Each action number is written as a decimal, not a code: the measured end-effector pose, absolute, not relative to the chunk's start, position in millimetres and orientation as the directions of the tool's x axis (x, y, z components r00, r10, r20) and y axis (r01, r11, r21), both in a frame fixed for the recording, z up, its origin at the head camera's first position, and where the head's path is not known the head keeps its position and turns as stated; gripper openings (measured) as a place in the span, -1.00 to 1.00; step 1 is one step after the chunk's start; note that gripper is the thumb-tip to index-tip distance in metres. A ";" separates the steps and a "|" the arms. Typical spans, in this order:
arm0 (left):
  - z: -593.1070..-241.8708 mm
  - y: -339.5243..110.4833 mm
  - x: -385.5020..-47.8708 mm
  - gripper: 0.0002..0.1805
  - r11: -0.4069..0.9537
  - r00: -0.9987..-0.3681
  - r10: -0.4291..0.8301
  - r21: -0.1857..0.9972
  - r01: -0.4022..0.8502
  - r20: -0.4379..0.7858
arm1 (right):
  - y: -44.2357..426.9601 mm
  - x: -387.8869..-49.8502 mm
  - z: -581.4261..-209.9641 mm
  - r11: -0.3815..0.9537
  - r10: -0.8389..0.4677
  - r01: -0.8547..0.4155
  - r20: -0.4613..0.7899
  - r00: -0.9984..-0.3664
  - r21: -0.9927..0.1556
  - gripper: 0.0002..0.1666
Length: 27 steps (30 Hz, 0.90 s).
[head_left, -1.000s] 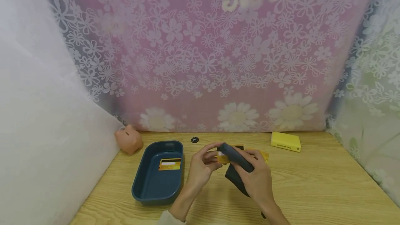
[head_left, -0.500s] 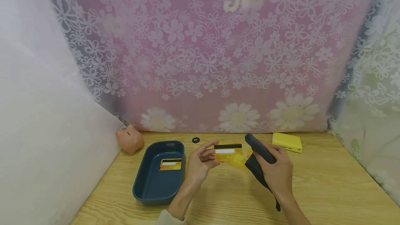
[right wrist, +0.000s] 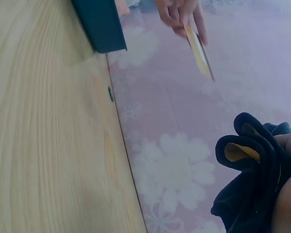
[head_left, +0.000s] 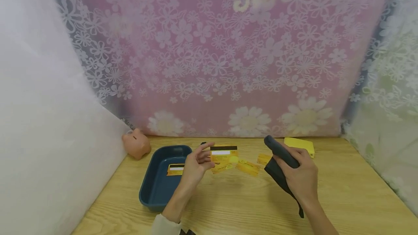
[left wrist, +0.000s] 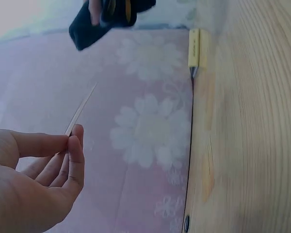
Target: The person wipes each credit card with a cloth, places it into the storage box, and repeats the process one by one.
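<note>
My left hand pinches an orange-yellow bank card by its left edge, its black stripe side facing me. In the left wrist view the same card appears nearly edge-on between thumb and fingertips. A dark, folded-over cloth with a yellowish inside is gripped in my right hand, held up right of the cards. Several orange cards lie on the table below and between my hands. One more card lies inside the blue tray, partly hidden by my left hand.
A pink piggy bank stands behind the tray at the left. At the back right sits a yellow book-like block, partly covered by my right hand. A black chip shows behind my left fingers. A flowered curtain closes off the back.
The hands have drawn apart: the right one went right with the dark cloth, the left one left with the card, towards the tray. Cards on the table came into view.
</note>
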<state>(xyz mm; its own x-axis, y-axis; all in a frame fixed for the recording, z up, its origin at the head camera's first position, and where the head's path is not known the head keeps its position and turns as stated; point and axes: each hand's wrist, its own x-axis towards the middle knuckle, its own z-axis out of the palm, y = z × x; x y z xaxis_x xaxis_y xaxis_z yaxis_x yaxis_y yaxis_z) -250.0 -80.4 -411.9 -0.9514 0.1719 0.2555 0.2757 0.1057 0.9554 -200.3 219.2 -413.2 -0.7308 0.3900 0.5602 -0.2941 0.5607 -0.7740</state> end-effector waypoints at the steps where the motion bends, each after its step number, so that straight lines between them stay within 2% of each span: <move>1: -411.8 -86.2 -250.8 -0.36 0.112 -0.952 0.164 0.954 0.278 0.259 | 222.2 -199.6 -413.2 0.566 0.385 -0.301 0.569 -0.727 -0.768 -0.46; 5: -413.0 -109.4 -253.2 -0.33 0.151 -0.959 0.127 0.950 0.272 0.254 | 234.2 -195.9 -414.2 0.590 0.364 -0.309 0.588 -0.722 -0.746 -0.46; 17: -423.4 -181.2 -257.7 -0.34 0.282 -0.982 -0.018 0.943 0.176 0.189 | 266.6 -187.0 -427.1 0.641 0.291 -0.254 0.536 -0.793 -0.724 -0.45; 27: -436.3 -223.5 -273.5 -0.33 0.403 -0.986 -0.085 0.910 0.096 0.142 | 278.1 -184.0 -434.7 0.639 0.308 -0.195 0.479 -0.822 -0.744 -0.43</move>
